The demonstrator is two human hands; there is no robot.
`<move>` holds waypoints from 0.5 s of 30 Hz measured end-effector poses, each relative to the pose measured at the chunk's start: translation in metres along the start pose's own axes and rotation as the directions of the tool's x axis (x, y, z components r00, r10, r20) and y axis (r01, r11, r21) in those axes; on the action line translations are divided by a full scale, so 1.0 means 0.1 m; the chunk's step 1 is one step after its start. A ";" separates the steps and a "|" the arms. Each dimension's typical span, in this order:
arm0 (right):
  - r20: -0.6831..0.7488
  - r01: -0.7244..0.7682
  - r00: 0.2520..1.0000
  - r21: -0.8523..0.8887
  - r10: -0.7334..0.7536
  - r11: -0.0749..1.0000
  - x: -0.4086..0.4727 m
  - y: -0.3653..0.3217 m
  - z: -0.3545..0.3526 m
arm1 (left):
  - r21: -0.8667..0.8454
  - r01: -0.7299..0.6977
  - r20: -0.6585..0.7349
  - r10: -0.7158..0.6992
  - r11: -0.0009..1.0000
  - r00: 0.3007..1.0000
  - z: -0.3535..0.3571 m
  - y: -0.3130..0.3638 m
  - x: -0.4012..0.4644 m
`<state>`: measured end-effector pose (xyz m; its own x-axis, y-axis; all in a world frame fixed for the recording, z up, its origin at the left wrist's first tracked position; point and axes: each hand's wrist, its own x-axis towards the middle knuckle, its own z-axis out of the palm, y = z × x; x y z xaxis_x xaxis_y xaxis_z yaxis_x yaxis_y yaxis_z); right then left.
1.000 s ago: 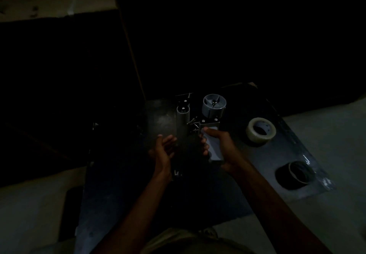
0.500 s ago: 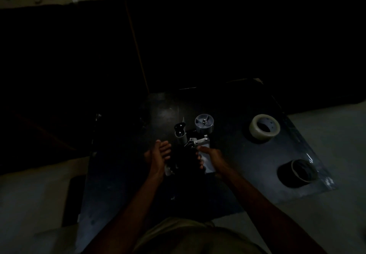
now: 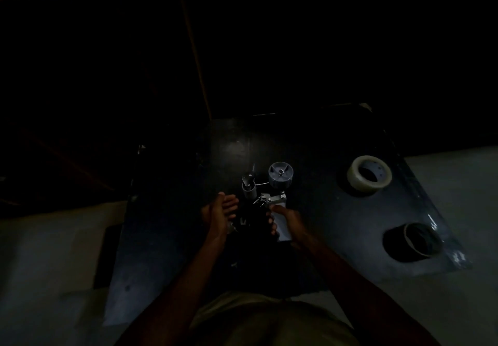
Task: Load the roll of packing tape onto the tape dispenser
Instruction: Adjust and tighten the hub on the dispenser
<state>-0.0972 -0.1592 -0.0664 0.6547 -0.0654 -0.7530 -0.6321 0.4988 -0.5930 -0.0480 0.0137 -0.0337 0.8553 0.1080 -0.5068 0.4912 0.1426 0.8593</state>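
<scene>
Lowered nearer, the grey metal tape dispenser sits gripped by right hand; left hand seemingly open beside it; pale tape roll at two o'clock.

no readable text, labels or numbers, scene too dark

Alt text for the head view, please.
Both hands, left hand and right hand, hold an empty tape dispenser on a dark mat in dim light. A pale tape roll and a dark roll lie apart to the right.
</scene>
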 end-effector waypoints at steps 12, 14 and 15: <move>0.169 -0.064 0.984 0.045 0.056 0.997 0.02 -0.03 -0.12 | 0.024 0.094 0.069 -0.095 0.995 0.993 0.01 -0.06 -0.01; 0.161 -0.011 0.987 0.006 0.010 1.000 -0.03 -0.06 -0.22 | 0.044 0.101 0.086 -0.104 0.994 0.991 0.01 -0.07 -0.01; 0.144 0.031 0.989 -0.044 -0.024 0.999 -0.08 -0.09 -0.28 | 0.046 0.100 0.086 -0.103 0.994 0.991 0.01 -0.08 -0.01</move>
<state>-0.1085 -0.1876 -0.0635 0.7229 0.0476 -0.6894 -0.6291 0.4582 -0.6280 -0.0526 0.0115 -0.0398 0.8111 0.0073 -0.5849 0.5809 0.1076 0.8069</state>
